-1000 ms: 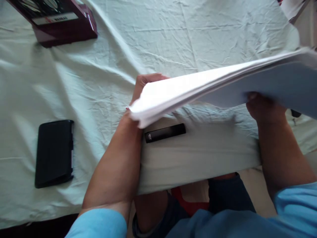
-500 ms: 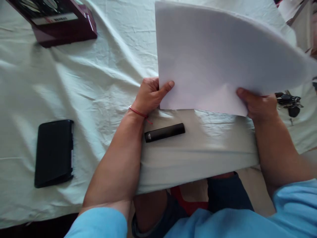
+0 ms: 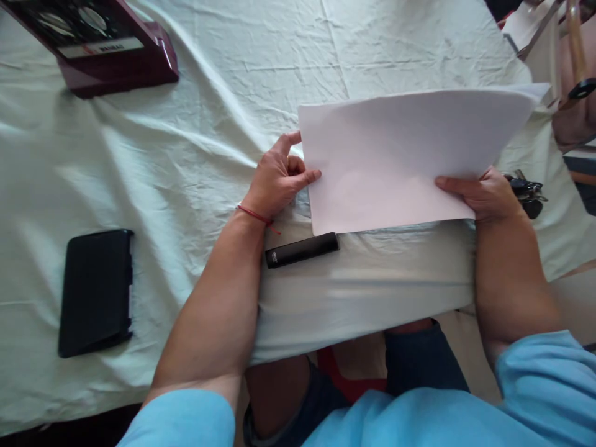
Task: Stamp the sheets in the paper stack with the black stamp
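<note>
Both my hands hold a stack of white paper sheets (image 3: 386, 161) just above the cloth-covered table. My left hand (image 3: 279, 171) pinches its left edge, thumb on the top face and the other fingers at the side and behind. At the right edge, my right hand (image 3: 484, 192) grips the sheets with the thumb laid on top; its other fingers are hidden beneath. The far right corner of the paper bends upward. Close to the paper's near edge lies a black stapler-like bar (image 3: 302, 249) with small white lettering, beside my left wrist.
A black phone-like case (image 3: 95, 292) lies on the pale tablecloth (image 3: 209, 261) at left. A maroon stand with a dark panel (image 3: 121, 71) is at the back left. Keys (image 3: 528, 194) rest beyond my right hand. Papers and other items crowd the far right.
The paper stack has come down and nearer to me, and its strong upward curl has flattened. My left index finger now stretches out along the edge. The view has shifted slightly.
</note>
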`<state>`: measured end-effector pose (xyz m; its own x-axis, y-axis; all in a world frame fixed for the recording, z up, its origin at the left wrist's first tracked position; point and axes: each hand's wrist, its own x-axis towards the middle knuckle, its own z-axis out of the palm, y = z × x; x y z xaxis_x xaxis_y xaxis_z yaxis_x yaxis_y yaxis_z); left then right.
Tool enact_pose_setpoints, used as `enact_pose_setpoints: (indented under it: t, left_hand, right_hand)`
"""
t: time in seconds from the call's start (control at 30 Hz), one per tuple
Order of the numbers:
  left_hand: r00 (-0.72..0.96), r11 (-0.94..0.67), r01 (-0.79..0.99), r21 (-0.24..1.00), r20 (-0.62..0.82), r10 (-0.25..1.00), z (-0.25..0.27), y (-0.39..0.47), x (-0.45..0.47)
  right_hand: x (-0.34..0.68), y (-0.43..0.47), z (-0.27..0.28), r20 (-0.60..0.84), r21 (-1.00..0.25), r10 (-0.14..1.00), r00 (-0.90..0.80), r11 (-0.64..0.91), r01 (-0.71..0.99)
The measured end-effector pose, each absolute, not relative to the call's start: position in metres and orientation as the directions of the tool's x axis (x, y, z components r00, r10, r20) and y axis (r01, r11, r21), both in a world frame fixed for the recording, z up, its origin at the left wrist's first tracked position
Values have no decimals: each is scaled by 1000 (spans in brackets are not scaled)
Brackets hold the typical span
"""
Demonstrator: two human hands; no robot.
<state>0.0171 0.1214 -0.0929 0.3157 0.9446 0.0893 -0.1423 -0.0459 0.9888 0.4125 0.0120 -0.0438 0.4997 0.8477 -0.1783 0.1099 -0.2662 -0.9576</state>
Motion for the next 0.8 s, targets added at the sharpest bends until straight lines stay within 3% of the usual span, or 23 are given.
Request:
enact_pose_setpoints:
  t: [0.33,0.8]
  left_hand:
    - [380,-181,-41,983,183,907,-108,129,12]
    - [411,-160,31,987,133,902,-85,118,15]
  right_hand:
    - [420,7,-34,-254,-943,839,481,-326,71]
    - [433,8,-38,-355,-902,836,418,-425,84]
